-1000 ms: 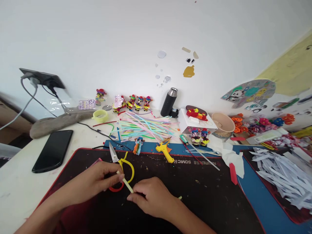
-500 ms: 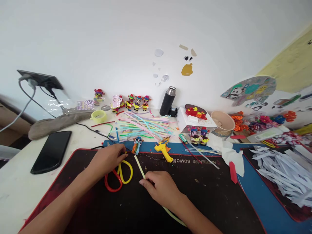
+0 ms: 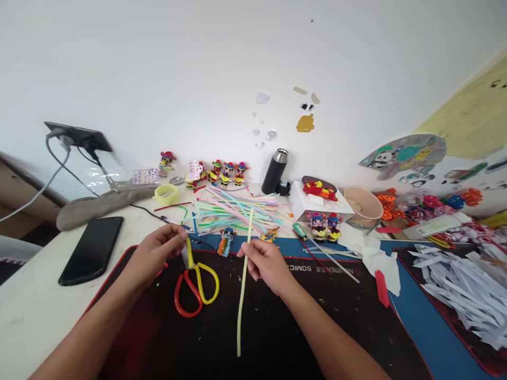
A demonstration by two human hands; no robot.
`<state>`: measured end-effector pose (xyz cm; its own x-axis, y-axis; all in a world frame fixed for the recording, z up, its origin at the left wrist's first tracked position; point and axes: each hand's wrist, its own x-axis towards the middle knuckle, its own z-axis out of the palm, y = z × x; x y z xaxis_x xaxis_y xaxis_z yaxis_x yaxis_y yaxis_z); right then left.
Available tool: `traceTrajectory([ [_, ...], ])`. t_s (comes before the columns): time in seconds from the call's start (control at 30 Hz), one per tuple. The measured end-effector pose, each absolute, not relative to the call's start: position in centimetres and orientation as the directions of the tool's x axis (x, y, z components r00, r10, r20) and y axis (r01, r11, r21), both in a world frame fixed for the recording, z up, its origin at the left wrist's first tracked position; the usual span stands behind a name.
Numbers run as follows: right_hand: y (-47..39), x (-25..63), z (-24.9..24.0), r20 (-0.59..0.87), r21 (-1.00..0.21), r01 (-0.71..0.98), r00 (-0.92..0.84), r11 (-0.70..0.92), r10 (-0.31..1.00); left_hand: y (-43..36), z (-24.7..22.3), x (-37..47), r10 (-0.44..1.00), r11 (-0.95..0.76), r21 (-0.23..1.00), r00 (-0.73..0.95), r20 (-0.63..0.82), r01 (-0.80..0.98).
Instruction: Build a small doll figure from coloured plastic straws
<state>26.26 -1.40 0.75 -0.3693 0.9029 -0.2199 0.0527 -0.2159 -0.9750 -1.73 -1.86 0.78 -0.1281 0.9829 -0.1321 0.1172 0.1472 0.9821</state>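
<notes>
- Head view. Right hand [image 3: 266,264]: fingers pinching long pale strip [image 3: 242,293] above its middle, over mat [image 3: 356,322], well in from mat's left edge.
- Left hand [image 3: 158,250]: fingers pinching short yellow strip [image 3: 189,253] above scissors [image 3: 199,284].
- Light pinch probably best; loose ends clear of blades.

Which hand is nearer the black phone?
Left. The left hand is to the phone's right; the right hand, pinching a pale yellow strip, is farther right, past the scissors.

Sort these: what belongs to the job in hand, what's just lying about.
In use:
pale yellow strip, held by the right hand
short yellow piece, pinched by the left hand
red-and-yellow-handled scissors, near the left hand

Apparently just lying about:
black smartphone
black vacuum flask
pale yellow ring, possibly tape
</notes>
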Motion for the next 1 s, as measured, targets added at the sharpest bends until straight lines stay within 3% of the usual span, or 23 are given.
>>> traceTrajectory([
  [0.1,-1.8,25.7,0.2,-0.284,-0.951,-0.017,-0.356,-0.31,0.89,-2.2,1.3,-1.9,0.969,0.153,0.986,-0.187,-0.162,-0.06],
  [0.33,-2.9,25.9,-0.8,-0.381,-0.898,-0.08,-0.352,-0.433,0.855,-2.8,-0.3,-2.3,0.965,0.204,0.966,-0.131,-0.226,-0.157],
  [0.63,0.2,25.7,0.8,-0.332,-0.892,-0.19,-0.34,-0.41,0.88,-3.2,-1.3,-2.6,0.964,0.198,0.962,-0.14,-0.226,-0.188],
  [0.77,5.9,24.8,3.5,-0.217,-0.855,-0.455,-0.124,-0.249,0.968,-3.1,-1.4,-2.7,0.956,0.206,0.953,-0.164,-0.245,-0.221],
  [0.83,7.6,24.0,3.8,-0.235,-0.82,-0.519,-0.076,-0.24,0.969,-3.2,-1.3,-2.5,0.956,0.2,0.955,-0.169,-0.238,-0.218],
  [0.9,7.4,23.2,2.9,-0.269,-0.832,-0.471,-0.119,-0.293,0.956,-3.5,-1.2,-2.2,0.96,0.191,0.962,-0.167,-0.224,-0.193],
  [1.0,4.3,22.3,0.0,-0.239,-0.918,-0.25,-0.272,-0.308,0.932,-4.0,-1.0,-1.6,0.972,0.174,0.974,-0.133,-0.194,-0.147],
])
